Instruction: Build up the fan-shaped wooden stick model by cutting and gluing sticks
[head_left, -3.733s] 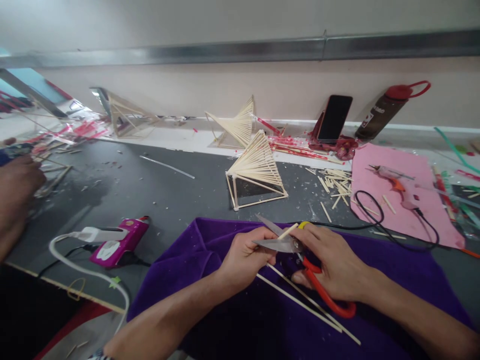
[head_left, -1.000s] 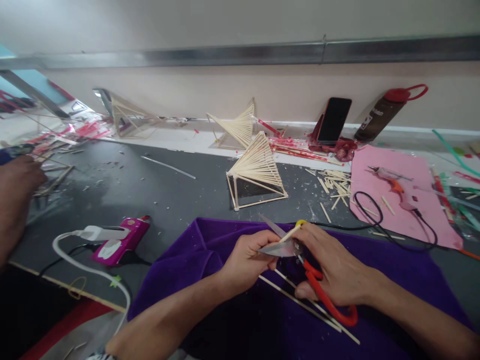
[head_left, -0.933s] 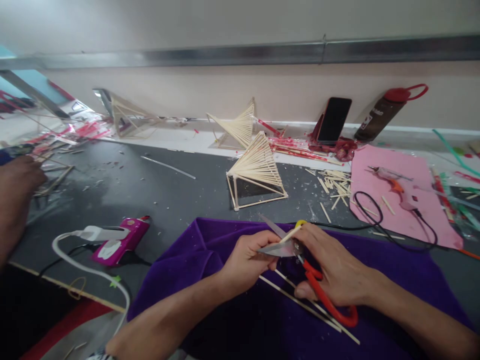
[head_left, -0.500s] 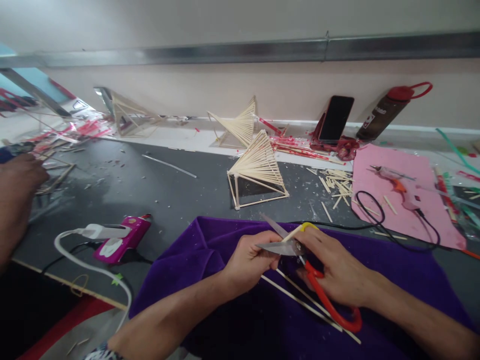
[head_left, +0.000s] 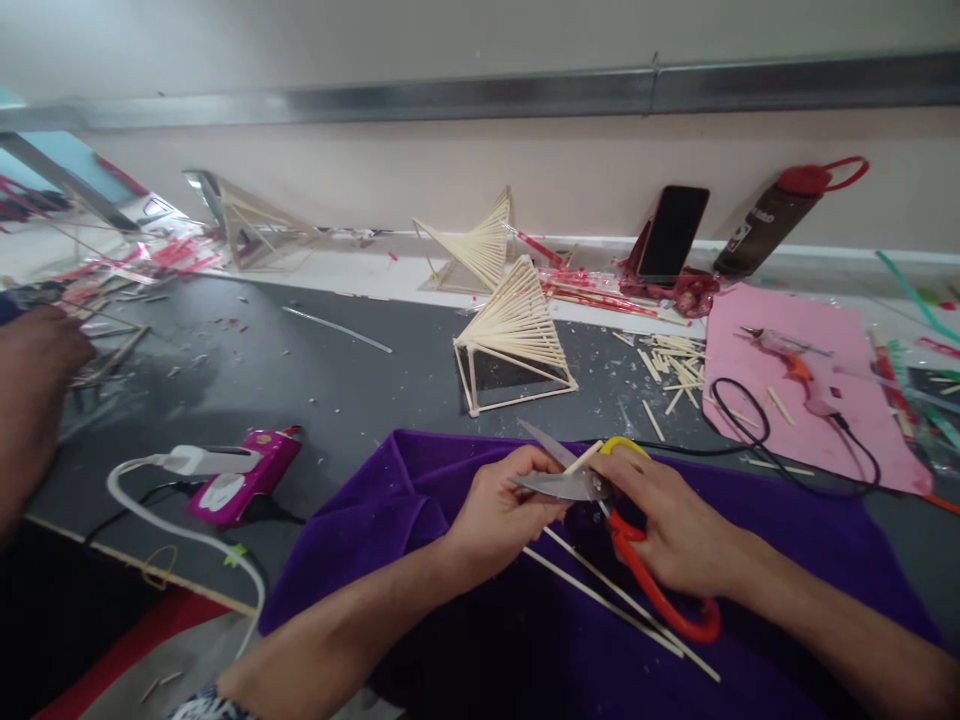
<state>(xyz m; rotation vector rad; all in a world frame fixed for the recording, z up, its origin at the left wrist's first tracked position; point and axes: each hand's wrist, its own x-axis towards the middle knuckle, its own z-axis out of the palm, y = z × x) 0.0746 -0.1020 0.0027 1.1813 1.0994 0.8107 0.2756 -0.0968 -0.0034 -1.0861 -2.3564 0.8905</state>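
Over one purple cloth (head_left: 360,520), the left hand (head_left: 504,510) pinches one stick (head_left: 585,457) inside one pair of parted scissors (head_left: 562,487), gripped by the right hand (head_left: 679,525); two long sticks (head_left: 600,599) lie below the hands, one model (head_left: 516,328) beyond.

The left fingers (head_left: 525,462) cover the lower part of the wooden stick (head_left: 585,456) that lies between the blades of the scissors (head_left: 597,487), so its end is hidden. The right fingers (head_left: 630,475) hide one part of the handles, and how they go through the loops is not clear. Upper ends of two long sticks (head_left: 603,601) disappear near the left fingers; whether these are gripped, one is not able to say. The front stick model (head_left: 517,330) covers some of the rear stick model (head_left: 469,240). On the bottle (head_left: 772,225), the letters are too blurred for reading. Another person's hand (head_left: 41,350) is cut by the left edge.
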